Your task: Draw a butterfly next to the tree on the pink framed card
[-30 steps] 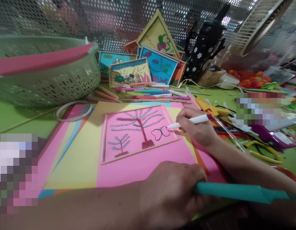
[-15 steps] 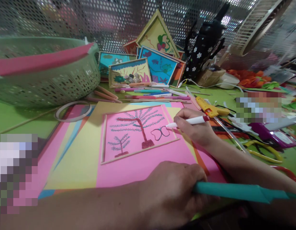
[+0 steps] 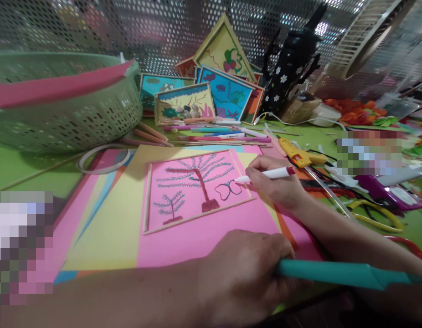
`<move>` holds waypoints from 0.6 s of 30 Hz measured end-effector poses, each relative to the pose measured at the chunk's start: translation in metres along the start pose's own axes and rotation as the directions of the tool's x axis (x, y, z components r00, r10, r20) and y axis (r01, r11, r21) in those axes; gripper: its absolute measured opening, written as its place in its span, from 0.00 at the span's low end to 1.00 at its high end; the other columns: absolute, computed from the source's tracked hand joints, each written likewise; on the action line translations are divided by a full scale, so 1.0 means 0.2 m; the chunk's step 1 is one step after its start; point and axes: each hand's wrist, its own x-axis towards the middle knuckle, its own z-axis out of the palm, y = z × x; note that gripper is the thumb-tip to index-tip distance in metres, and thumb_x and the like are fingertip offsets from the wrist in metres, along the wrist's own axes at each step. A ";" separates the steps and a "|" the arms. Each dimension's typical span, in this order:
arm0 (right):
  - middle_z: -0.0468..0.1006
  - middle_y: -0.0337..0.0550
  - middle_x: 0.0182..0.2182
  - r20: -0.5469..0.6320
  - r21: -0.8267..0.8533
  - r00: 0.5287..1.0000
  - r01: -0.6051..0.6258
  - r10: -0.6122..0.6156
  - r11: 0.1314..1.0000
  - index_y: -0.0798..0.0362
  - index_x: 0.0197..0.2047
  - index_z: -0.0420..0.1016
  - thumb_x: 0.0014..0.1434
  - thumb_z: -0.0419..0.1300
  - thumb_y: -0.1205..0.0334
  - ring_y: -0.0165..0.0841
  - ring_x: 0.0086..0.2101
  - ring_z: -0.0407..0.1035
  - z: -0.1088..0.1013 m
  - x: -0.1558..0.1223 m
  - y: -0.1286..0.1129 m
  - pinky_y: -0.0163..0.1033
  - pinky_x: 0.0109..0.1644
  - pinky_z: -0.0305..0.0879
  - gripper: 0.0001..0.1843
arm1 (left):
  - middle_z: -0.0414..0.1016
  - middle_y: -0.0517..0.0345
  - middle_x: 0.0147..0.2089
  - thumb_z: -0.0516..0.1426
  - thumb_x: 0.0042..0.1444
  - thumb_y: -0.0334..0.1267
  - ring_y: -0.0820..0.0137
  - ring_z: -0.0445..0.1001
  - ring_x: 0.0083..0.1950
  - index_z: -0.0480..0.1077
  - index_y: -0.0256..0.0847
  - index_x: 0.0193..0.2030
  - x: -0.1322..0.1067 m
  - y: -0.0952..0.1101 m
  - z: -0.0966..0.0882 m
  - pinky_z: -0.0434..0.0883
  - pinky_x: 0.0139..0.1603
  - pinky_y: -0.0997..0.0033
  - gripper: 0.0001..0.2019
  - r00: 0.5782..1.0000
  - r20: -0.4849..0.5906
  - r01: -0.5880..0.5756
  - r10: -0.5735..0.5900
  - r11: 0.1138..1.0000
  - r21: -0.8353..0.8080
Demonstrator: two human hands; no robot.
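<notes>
Between the fingertips of my right hand [image 3: 270, 182] is a white felt-tip marker [image 3: 277, 173] with a dark red end. Its tip meets the pink paper [image 3: 183, 246] at the upper part of a butterfly outline [image 3: 222, 193]. Thin wooden sticks [image 3: 200, 217] frame the drawing, where a large tree [image 3: 203, 187] and a small tree [image 3: 172, 207] stand left of the butterfly. Lower down, my left hand [image 3: 245, 269] is closed around a teal marker [image 3: 330, 273] that points right. Its fingers are partly hidden beneath the hand.
A green basket [image 3: 105, 109] stands at left, beside a roll of tape [image 3: 84, 168]. Framed pictures [image 3: 228, 93] lean at the back behind loose markers [image 3: 218, 136]. At right lie a yellow glue gun [image 3: 296, 152], yellow-handled scissors [image 3: 378, 221] and a purple tool [image 3: 398, 193].
The white marker's tip has shifted slightly left along the butterfly's top edge, and my right hand has moved a little with it. My left hand and the teal marker stay put.
</notes>
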 end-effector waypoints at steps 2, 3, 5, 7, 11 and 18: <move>0.69 0.35 0.17 -0.004 -0.001 1.000 -0.002 0.002 1.000 0.52 0.21 0.66 0.50 0.58 0.57 0.26 0.19 0.61 0.00 0.00 0.00 0.33 0.21 0.57 0.11 | 0.65 0.65 0.27 0.55 0.62 0.42 0.77 0.59 0.26 0.61 0.40 0.30 0.00 0.00 0.00 0.54 0.26 0.77 0.12 1.000 -0.007 -0.002 0.002 1.000 -0.004; 0.69 0.35 0.17 -0.005 -0.001 1.000 0.000 0.000 1.000 0.52 0.21 0.66 0.50 0.57 0.57 0.26 0.19 0.61 0.00 0.00 0.00 0.33 0.21 0.57 0.11 | 0.65 0.66 0.28 0.55 0.62 0.42 0.77 0.59 0.26 0.61 0.40 0.30 0.00 0.00 0.00 0.54 0.26 0.77 0.12 1.000 -0.008 0.000 0.000 1.000 -0.009; 0.69 0.35 0.17 -0.004 0.001 1.000 0.005 -0.005 1.000 0.52 0.21 0.67 0.50 0.57 0.57 0.26 0.19 0.61 0.00 0.00 0.00 0.33 0.21 0.57 0.11 | 0.65 0.66 0.28 0.56 0.61 0.41 0.77 0.58 0.26 0.61 0.40 0.30 0.00 0.00 0.00 0.54 0.27 0.77 0.11 1.000 -0.008 0.003 -0.003 1.000 -0.021; 0.69 0.35 0.17 -0.002 -0.004 1.000 0.011 -0.011 1.000 0.52 0.21 0.67 0.50 0.57 0.57 0.26 0.19 0.61 0.00 0.00 0.00 0.33 0.21 0.57 0.11 | 0.64 0.66 0.27 0.56 0.61 0.41 0.77 0.58 0.26 0.60 0.40 0.30 0.00 0.00 0.00 0.54 0.27 0.77 0.12 1.000 -0.005 0.006 -0.007 0.999 -0.031; 0.70 0.35 0.17 -0.005 -0.008 1.000 0.016 -0.016 1.000 0.52 0.21 0.67 0.50 0.57 0.57 0.26 0.19 0.62 0.00 0.00 0.00 0.33 0.21 0.57 0.11 | 0.64 0.66 0.27 0.56 0.61 0.41 0.77 0.58 0.26 0.61 0.40 0.30 0.00 0.00 0.00 0.53 0.27 0.78 0.11 1.000 -0.009 -0.009 0.009 1.000 -0.026; 0.69 0.35 0.17 0.017 -0.015 1.000 -0.002 0.002 1.000 0.52 0.21 0.67 0.50 0.58 0.57 0.26 0.18 0.61 0.00 0.00 -0.01 0.33 0.21 0.56 0.11 | 0.65 0.66 0.27 0.55 0.62 0.41 0.77 0.59 0.25 0.61 0.40 0.30 0.00 0.00 0.00 0.54 0.26 0.78 0.11 1.000 0.006 -0.008 0.008 1.000 0.003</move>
